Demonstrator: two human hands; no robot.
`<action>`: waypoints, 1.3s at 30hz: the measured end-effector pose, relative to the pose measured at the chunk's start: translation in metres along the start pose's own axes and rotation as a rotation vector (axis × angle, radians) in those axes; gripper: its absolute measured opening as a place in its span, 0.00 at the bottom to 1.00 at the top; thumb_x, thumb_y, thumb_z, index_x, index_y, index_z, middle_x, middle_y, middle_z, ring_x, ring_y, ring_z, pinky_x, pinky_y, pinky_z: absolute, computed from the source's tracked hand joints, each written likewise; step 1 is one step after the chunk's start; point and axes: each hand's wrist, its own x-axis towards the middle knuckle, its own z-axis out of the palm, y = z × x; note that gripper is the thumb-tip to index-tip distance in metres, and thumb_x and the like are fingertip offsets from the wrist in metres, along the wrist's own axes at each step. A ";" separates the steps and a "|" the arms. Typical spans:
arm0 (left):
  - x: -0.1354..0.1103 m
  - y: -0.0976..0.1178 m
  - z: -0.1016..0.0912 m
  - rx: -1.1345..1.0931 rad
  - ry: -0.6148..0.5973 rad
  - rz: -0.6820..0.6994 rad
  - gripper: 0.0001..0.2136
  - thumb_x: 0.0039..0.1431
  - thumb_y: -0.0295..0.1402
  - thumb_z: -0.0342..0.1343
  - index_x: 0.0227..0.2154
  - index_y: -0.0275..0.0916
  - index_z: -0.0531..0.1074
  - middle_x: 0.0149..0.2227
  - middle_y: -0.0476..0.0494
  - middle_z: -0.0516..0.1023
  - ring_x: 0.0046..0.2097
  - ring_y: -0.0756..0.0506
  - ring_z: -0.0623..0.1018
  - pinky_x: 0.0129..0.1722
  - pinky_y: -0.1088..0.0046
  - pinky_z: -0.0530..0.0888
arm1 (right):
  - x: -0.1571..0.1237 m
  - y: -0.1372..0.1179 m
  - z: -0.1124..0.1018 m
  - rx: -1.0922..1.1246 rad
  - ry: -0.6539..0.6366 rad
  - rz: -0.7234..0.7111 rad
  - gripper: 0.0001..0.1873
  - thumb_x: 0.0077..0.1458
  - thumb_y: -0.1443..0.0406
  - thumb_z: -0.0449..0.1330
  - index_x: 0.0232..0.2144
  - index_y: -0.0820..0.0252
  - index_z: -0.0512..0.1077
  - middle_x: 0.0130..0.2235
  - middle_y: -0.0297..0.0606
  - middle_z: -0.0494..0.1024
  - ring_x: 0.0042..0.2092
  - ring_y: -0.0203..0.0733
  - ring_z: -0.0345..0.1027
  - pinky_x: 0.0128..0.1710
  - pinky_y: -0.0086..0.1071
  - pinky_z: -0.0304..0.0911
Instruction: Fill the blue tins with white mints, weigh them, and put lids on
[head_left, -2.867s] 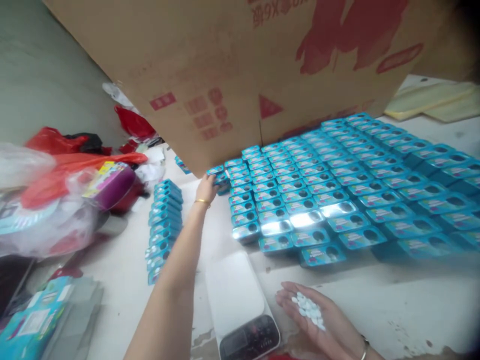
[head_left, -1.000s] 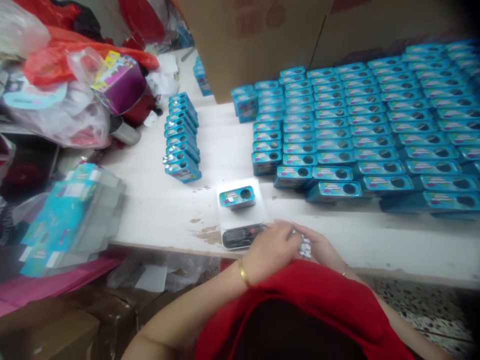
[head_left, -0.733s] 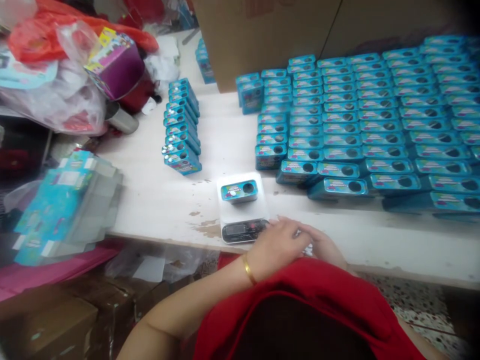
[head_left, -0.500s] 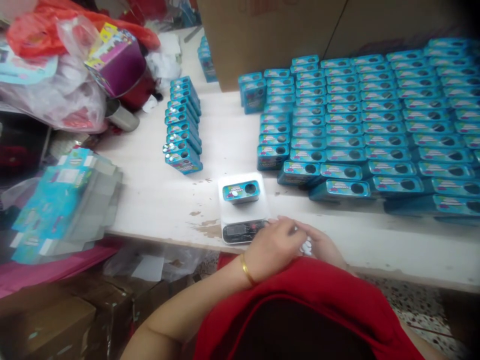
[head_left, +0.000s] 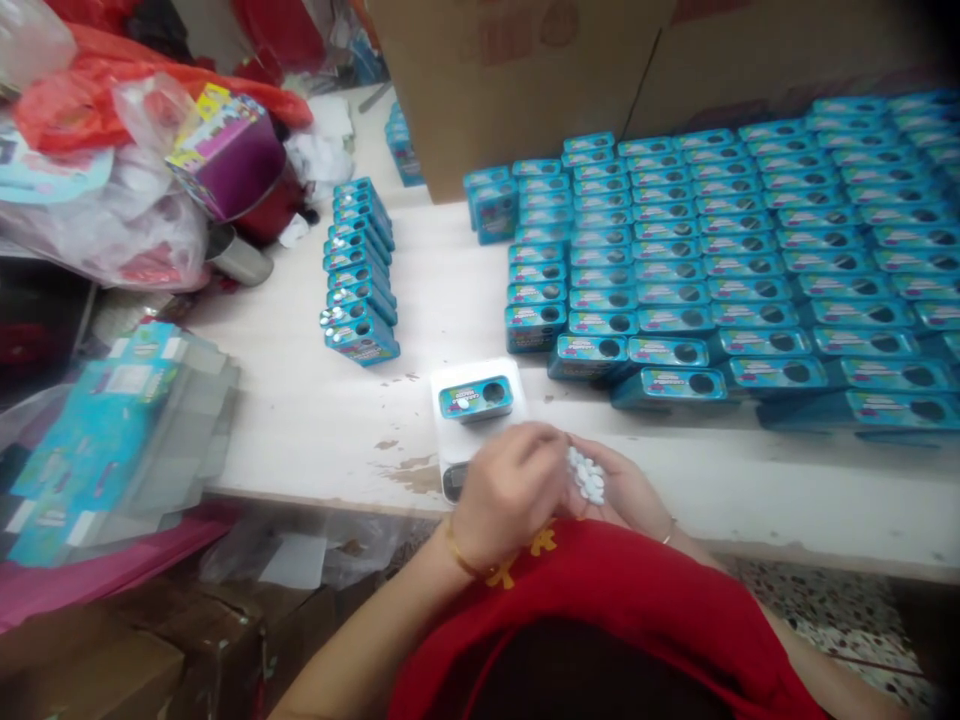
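White candies (head_left: 587, 477), small and rounded, lie heaped in my cupped right hand (head_left: 626, 480) at the table's front edge. My left hand (head_left: 514, 480), with a gold bangle at its wrist, is beside the heap with its fingers curled together. What those fingertips hold, if anything, is hidden. Just beyond the left hand is a white scale (head_left: 444, 435), its dark display partly covered by that hand. On the scale stands a blue tin (head_left: 475, 398) with a dark round opening in its top and a white piece near the top's left end.
Rows of blue tins (head_left: 675, 265) fill the right side. A shorter row of tins (head_left: 361, 270), with white pieces on some tops, stands left of centre. Flattened blue cartons (head_left: 97, 430) lie at the left edge. Behind stand a large cardboard box (head_left: 517, 90) and a metal cup (head_left: 238, 255).
My left hand has shifted left, now covering part of the scale's display. The candies in my right palm are more exposed. The tin stays on the scale, and the view has tilted slightly.
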 end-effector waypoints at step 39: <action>-0.003 -0.071 -0.085 0.392 0.252 -0.207 0.12 0.57 0.32 0.56 0.45 0.44 0.70 0.51 0.41 0.70 0.53 0.40 0.70 0.55 0.55 0.65 | -0.005 -0.023 -0.014 0.029 0.100 -0.140 0.14 0.59 0.70 0.49 0.41 0.67 0.73 0.44 0.47 0.78 0.53 0.44 0.69 0.54 0.36 0.65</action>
